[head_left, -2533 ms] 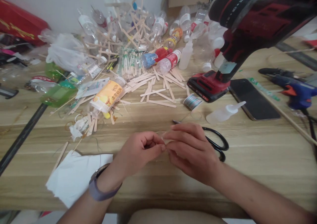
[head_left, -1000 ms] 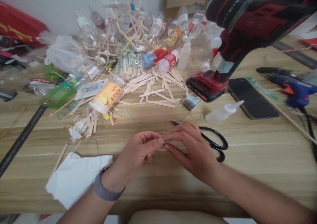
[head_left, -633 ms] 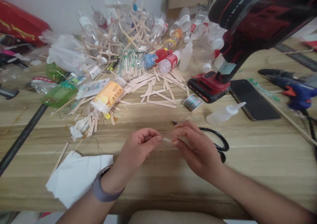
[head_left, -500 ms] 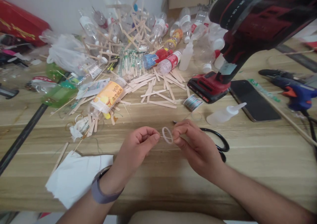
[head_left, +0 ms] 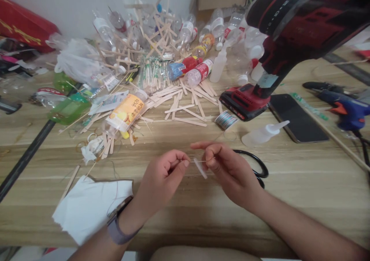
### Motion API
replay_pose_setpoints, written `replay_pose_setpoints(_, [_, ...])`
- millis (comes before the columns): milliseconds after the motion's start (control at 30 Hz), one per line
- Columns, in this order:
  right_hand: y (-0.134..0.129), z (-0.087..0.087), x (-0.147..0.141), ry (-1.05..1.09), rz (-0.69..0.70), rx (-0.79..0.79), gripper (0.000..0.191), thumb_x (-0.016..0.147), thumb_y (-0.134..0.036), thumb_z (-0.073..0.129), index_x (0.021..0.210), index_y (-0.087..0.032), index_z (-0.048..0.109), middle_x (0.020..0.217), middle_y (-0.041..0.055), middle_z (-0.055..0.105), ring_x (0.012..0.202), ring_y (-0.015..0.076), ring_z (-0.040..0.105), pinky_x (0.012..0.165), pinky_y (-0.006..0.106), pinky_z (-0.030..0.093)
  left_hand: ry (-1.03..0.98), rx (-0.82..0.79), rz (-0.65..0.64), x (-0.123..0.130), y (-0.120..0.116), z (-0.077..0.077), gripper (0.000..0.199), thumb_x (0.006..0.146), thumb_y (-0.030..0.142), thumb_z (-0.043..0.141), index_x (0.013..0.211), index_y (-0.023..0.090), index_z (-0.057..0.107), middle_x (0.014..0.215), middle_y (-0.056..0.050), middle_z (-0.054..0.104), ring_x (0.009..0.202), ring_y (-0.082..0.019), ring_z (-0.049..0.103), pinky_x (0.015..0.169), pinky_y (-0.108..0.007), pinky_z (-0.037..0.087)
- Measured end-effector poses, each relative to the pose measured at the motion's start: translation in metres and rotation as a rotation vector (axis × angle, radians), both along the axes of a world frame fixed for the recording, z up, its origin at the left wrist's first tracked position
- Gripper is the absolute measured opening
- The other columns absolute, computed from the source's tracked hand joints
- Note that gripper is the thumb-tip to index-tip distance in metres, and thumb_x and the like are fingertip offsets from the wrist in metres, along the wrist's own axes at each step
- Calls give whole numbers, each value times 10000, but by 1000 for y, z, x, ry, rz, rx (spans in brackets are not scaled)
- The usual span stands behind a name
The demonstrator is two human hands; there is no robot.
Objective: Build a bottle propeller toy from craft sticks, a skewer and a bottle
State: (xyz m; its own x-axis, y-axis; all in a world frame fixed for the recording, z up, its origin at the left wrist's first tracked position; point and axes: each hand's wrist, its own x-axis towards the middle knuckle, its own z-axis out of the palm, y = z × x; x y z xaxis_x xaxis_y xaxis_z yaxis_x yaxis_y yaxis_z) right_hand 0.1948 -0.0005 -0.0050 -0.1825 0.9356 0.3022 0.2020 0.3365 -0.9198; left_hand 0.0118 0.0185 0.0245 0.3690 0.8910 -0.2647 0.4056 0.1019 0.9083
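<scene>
Stretched straight between my two hands is a thin pale strand [head_left: 204, 161]; whether it is thread or a fine stick I cannot make out. My left hand [head_left: 164, 174] pinches its left end between thumb and forefinger. A whitish translucent ring [head_left: 200, 169], seen nearly edge-on, hangs on the strand between the hands. On the other side, my right hand [head_left: 231, 172] pinches the strand with thumb and forefinger, another finger pointing left. Black-handled scissors [head_left: 261, 168] lie partly hidden behind that hand. A spool of multicoloured thread [head_left: 226, 120] sits just beyond it.
A red-and-black cordless drill [head_left: 245, 99] stands at the right, beside a phone [head_left: 300, 118] and a glue gun [head_left: 343, 103]. A dropper bottle [head_left: 257, 137] lies before them. Wooden sticks [head_left: 187, 109] and plastic bottles crowd the back. White paper [head_left: 92, 203] lies at left front.
The ring has turned from an open oval to nearly edge-on and hangs lower. My right hand has shifted slightly right, one finger now extended, showing more strand between the hands.
</scene>
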Motion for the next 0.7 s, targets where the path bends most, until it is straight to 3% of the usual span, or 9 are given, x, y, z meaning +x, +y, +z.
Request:
replay_pose_setpoints(200, [-1,-1,-1,-117,-18,62,123,991,-217,390,875,-246,417,960,57,711,864,168,697,723,285,533,1,55,-21,-2,-2,-3,225,885,329,482,898,193,661,619,17,564,535,-118,442,472,-216,306])
replay_pose_setpoints(467, [-1,-2,-3,-294,-106,275,192,928,-77,386,847,-248,420,882,37,704,806,151,681,697,270,528,115,248,-157,1,-5,-1,219,902,262,456,893,192,663,543,50,500,498,-108,428,501,-213,331])
replay_pose_setpoints(700, [-2,3,-4,-259,-175,106,177,923,-98,423,818,-232,470,741,-3,654,640,126,618,591,224,477,142,345,-166,3,-7,-2,193,906,205,457,886,199,648,588,51,571,502,-98,459,512,-202,334])
